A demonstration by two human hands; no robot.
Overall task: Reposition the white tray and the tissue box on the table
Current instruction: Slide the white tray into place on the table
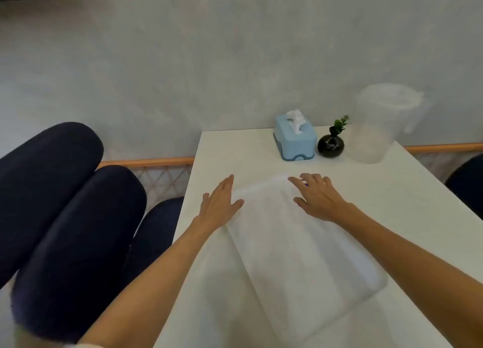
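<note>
Item: white tray [300, 243] on white counter [418, 204], two bare hands at its far end.

Tray lies at centre to lower centre of the frame, set at an angle. Left hand [219, 204], fingers spread, rests flat at the tray's far left corner; right hand [317, 194], fingers spread, rests over the far right corner. Neither hand closes on anything. Blue tissue box [294, 138], a tissue standing from its slot, sits upper centre by the wall, just beside a black vase [330, 145] with a green sprig; clear plastic jug [379, 122] stands to the right. Dark cushions [65, 204] fill the left.
</note>
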